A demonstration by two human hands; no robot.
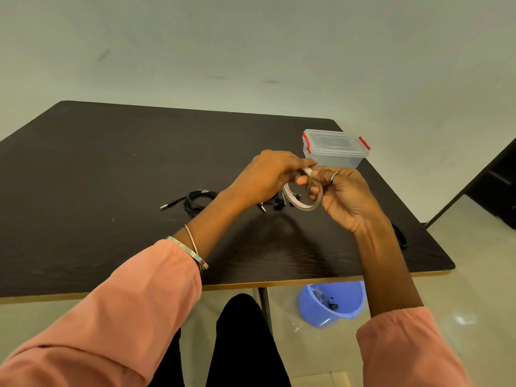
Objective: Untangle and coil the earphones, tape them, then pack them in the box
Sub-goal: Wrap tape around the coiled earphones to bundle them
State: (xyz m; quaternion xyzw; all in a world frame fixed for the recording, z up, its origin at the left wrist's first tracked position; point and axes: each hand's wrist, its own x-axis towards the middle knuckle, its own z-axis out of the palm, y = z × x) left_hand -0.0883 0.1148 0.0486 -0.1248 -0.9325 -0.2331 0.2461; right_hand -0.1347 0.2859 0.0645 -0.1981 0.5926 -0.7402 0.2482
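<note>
Left hand: we see our left hand (268,174) raised over the desk (111,163), its fingertips pinching the top of the tape roll (304,196).
Right hand: our right hand (340,194), a ring on one finger, grips the same roll from the right, fingers curled through its hole.
Tape roll: held between both hands, above the desk and just in front of the box.
Earphones: one coiled black set (195,201) lies on the desk left of our hands; another set (275,203) lies under them, partly hidden.
Box: the clear box (335,149) with red clips stands lidded beyond our hands.
Floor: a blue bin (332,303) sits under the desk edge.
</note>
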